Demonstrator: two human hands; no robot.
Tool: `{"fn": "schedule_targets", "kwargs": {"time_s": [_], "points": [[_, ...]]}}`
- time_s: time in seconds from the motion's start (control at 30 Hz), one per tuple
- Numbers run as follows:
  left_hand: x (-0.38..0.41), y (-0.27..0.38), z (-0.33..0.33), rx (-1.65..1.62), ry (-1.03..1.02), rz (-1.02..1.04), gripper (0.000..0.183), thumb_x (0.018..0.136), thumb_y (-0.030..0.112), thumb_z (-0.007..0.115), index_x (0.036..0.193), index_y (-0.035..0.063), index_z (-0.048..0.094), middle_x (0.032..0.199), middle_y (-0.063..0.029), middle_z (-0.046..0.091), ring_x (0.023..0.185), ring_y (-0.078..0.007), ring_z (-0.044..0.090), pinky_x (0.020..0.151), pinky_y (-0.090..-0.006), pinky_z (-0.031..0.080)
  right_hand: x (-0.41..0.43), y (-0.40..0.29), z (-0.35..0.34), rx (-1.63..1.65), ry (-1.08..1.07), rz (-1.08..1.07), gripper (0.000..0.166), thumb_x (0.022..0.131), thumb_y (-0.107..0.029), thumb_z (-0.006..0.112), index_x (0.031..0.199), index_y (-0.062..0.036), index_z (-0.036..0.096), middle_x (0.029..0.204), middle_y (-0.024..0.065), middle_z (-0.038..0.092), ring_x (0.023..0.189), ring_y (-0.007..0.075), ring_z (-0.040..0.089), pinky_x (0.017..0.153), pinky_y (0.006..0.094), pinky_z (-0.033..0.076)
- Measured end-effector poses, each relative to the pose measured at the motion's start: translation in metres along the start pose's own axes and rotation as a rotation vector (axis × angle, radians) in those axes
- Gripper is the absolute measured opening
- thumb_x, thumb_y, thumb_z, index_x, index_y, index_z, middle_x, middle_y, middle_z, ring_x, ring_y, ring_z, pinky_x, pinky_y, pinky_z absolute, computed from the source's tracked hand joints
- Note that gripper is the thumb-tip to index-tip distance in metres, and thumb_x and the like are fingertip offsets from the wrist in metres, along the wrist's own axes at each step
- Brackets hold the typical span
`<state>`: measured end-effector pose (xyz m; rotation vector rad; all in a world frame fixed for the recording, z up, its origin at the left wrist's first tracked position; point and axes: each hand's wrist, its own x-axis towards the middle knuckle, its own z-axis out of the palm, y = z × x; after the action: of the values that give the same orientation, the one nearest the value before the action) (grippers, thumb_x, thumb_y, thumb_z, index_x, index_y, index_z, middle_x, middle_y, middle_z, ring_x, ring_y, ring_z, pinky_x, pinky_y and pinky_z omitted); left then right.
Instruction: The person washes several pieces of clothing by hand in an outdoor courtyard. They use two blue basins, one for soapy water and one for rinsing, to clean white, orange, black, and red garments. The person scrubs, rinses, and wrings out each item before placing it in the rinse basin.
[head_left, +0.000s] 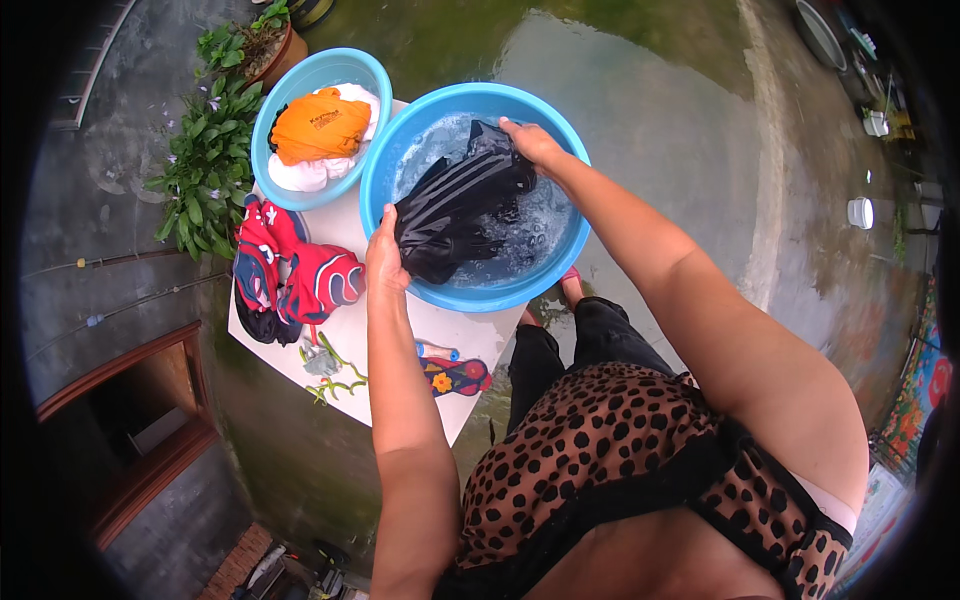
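A wet black garment (465, 206) is stretched between my two hands over a large blue plastic basin (379, 247). My left hand (386, 255) grips its near left end at the basin's rim. At the far right side, my right hand (531, 145) holds the other end. Sudsy water (536, 232) fills the basin below, and part of the cloth hangs down to it. Beside it, a smaller light-blue basin (274, 180) contains an orange garment (322, 126) bearing writing, along with white cloth (300, 174).
Both basins rest on a white tabletop (345, 330). Red and navy clothes (311, 281) lie at its left, near green clothes hangers (330, 386). A floral cloth item (454, 377) is at the near edge. Potted plants (202, 180) border the left wall; the concrete floor (660, 150) is wet.
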<state>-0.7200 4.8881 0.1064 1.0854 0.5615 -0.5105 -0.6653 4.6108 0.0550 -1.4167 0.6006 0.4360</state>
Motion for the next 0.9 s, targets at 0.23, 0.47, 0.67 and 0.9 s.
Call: {"fn": "schedule_targets", "kwargs": {"time_s": [0.23,0.47,0.67,0.9], "points": [[-0.036,0.053,0.022,-0.114,-0.194,-0.059,0.055,0.094,0.046,0.042,0.119,-0.0023,0.051,0.113,-0.0174,0.060,0.101,-0.0291,0.060,0.089,-0.0413,0.048,-0.040,-0.028,-0.014,-0.209,-0.009,0.175,0.068,0.091,-0.056,0.039,0.130,-0.0001,0.044,0.133,0.0171,0.046,0.123,0.0294,0.043,0.102,0.0422,0.032],[-0.027,0.082,-0.017,0.349,0.050,0.113,0.070,0.088,0.037,0.059,0.138,-0.0009,0.027,0.129,-0.0195,0.045,0.115,-0.0256,0.050,0.094,-0.0355,0.043,-0.019,-0.017,-0.049,0.049,-0.260,0.230,0.052,0.092,-0.044,0.047,0.119,-0.0002,0.052,0.111,0.0139,0.062,0.097,0.0225,0.063,0.084,0.0373,0.051],[-0.032,0.081,-0.027,0.483,0.279,0.333,0.063,0.089,0.033,0.056,0.136,-0.0015,0.033,0.131,-0.0193,0.042,0.117,-0.0261,0.047,0.095,-0.0343,0.041,-0.045,-0.042,-0.050,-0.075,0.045,0.106,0.034,0.088,-0.020,0.054,0.121,-0.0108,0.053,0.122,0.0132,0.053,0.106,0.0212,0.056,0.076,0.0365,0.054],[0.016,0.042,-0.028,1.387,0.330,0.473,0.052,0.086,0.037,0.057,0.126,0.0055,0.050,0.127,-0.0200,0.048,0.114,-0.0334,0.047,0.099,-0.0392,0.034,-0.067,0.000,0.002,-1.077,0.042,-0.658,0.044,0.082,-0.028,0.060,0.125,-0.0176,0.053,0.138,0.0088,0.040,0.127,0.0323,0.035,0.099,0.0496,0.035]]}}
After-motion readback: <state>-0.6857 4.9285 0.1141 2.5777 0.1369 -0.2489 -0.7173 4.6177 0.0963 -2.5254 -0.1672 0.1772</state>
